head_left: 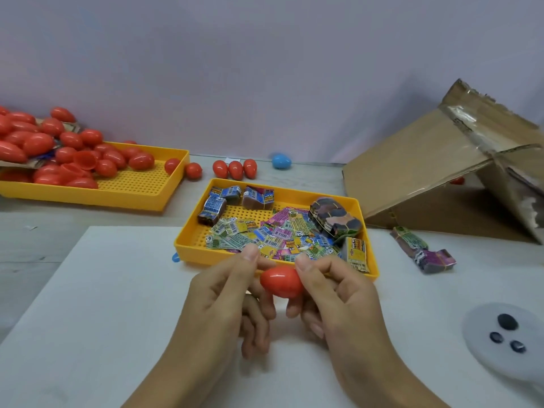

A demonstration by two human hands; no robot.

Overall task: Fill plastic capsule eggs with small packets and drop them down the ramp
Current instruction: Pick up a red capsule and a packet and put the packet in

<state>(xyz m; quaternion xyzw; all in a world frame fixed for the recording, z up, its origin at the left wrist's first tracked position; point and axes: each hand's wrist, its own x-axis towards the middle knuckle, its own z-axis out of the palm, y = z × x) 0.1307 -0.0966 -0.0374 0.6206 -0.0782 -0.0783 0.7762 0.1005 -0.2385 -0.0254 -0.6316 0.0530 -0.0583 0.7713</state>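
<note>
Single head-worn view, wide-angle, facing forward and down across the table (123,290). Both hands (223,301) sit close beneath the lens at lower centre; trays (188,245) lie mid-distance, the wall (265,69) fills the upper half.

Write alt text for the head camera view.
Both hands, left hand and right hand, hold a closed red egg over a white mat, just before a yellow tray of packets. More red eggs fill a tray far left; a cardboard ramp stands right.
</note>
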